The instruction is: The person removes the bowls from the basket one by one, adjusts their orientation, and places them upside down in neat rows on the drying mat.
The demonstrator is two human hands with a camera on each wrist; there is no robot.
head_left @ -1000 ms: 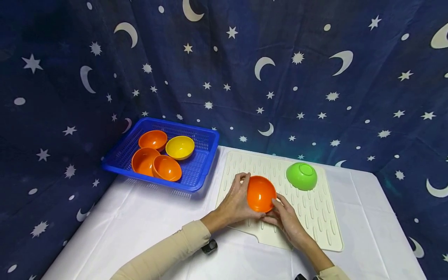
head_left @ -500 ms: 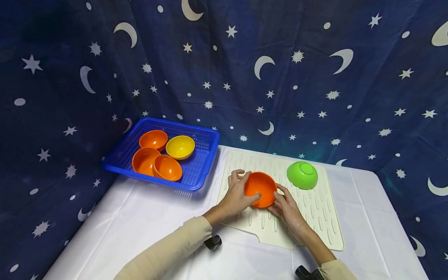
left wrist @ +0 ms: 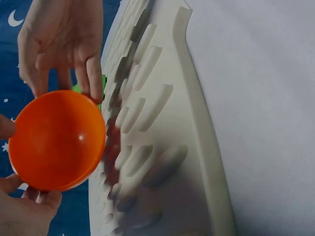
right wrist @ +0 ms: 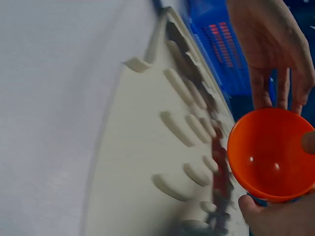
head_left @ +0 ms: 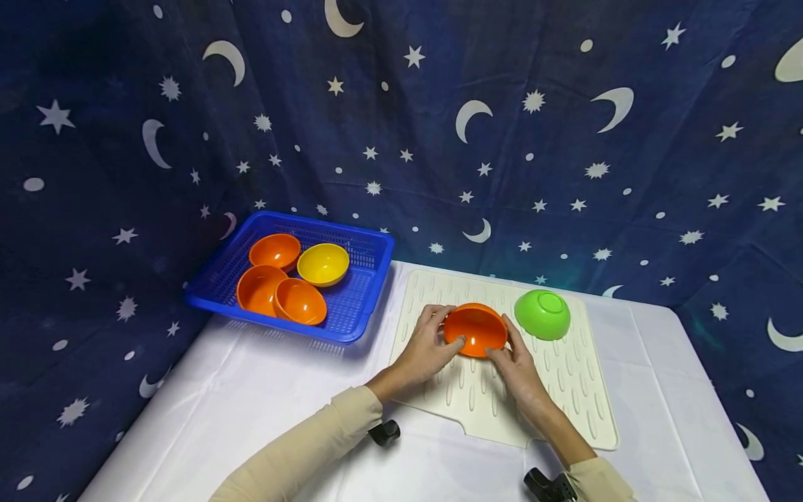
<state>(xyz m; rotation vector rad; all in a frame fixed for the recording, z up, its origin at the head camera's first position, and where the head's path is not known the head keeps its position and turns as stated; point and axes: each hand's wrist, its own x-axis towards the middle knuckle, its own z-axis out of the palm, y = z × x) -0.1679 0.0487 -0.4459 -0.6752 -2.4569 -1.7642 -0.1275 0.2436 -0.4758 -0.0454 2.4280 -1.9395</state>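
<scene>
An orange bowl (head_left: 475, 333) is held between both hands over the cream ridged mat (head_left: 495, 404), its hollow turned up and toward the head camera. My left hand (head_left: 426, 348) grips its left side, thumb over the rim on the inside and fingers along the outside. On the right side, my right hand (head_left: 519, 366) pinches the rim with thumb and fingers. In the left wrist view the bowl (left wrist: 59, 140) shows a gap between it and the mat. A green bowl (head_left: 542, 315) lies upside down on the mat, just beyond my right hand.
A blue plastic basket (head_left: 360, 307) stands at the left back, holding several orange bowls (head_left: 301, 301) and a yellow bowl (head_left: 323, 265). White cloth (head_left: 301, 362) covers the table. A dark star-patterned curtain (head_left: 401, 125) hangs behind and along the sides.
The orange bowl has moved slightly away from the body and tipped, so its opening looks flatter. My left thumb has shifted from the lower edge to inside the rim. The other bowls stay put.
</scene>
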